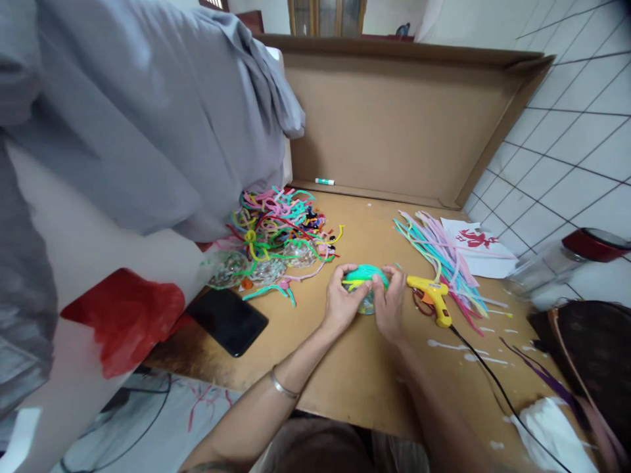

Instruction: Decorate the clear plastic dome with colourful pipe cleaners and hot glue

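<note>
Head view: your left hand [340, 303] and right hand [390, 303] close together around a fuzzy teal pipe-cleaner ball [365, 277] on the brown cardboard tabletop [355, 368], just left of the yellow glue gun [432, 297].

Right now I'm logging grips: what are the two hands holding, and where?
Both hands, left hand and right hand, clasp a teal-wrapped round piece by its opposite sides.

a small round bundle wound in teal pipe cleaner [365, 274], yellow strand across it, rests on the cardboard.
</note>
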`<state>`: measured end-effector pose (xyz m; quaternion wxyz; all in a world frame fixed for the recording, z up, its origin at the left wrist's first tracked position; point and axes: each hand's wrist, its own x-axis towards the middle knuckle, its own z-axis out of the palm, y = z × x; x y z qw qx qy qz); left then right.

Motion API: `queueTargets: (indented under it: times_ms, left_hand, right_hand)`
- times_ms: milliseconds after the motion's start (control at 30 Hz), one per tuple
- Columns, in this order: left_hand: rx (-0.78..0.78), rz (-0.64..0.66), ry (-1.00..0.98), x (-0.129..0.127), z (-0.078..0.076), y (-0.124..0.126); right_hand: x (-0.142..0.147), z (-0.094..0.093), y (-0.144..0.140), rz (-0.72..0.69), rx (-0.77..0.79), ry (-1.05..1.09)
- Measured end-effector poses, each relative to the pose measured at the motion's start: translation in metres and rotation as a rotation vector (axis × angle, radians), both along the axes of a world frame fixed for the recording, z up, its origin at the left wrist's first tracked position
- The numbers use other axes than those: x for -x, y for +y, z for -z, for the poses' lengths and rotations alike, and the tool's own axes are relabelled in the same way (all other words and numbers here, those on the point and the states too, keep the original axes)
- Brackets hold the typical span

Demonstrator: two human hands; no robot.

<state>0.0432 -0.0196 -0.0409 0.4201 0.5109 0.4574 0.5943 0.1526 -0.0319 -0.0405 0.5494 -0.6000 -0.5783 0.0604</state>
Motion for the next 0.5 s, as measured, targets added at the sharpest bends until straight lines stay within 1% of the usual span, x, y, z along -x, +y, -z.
queueTargets:
  times_ms: [133, 267, 333, 400, 500]
  left_hand:
    - [-0.01, 0.045, -0.067, -0.003, 0.0, -0.002]
    - [-0.037, 0.065, -0.092, -0.005, -0.001, -0.003]
    - [-0.041, 0.065, -0.087, -0.005, -0.001, -0.002]
    - [-0.043, 0.056, -0.084, -0.005, -0.001, -0.001]
    - [-0.033, 0.054, -0.099, -0.004, 0.001, 0.001]
  right_hand:
    - [0.004, -0.009, 0.008, -0.06, 0.042, -0.049]
    - [0.009, -0.022, 0.014, -0.029, 0.093, -0.207]
    - [0.01, -0.027, 0.013, -0.029, 0.087, -0.261]
    - [0.009, -0.031, 0.012, -0.099, 0.065, -0.254]
    - [0.005, -0.033, 0.01, -0.244, 0.071, -0.2]
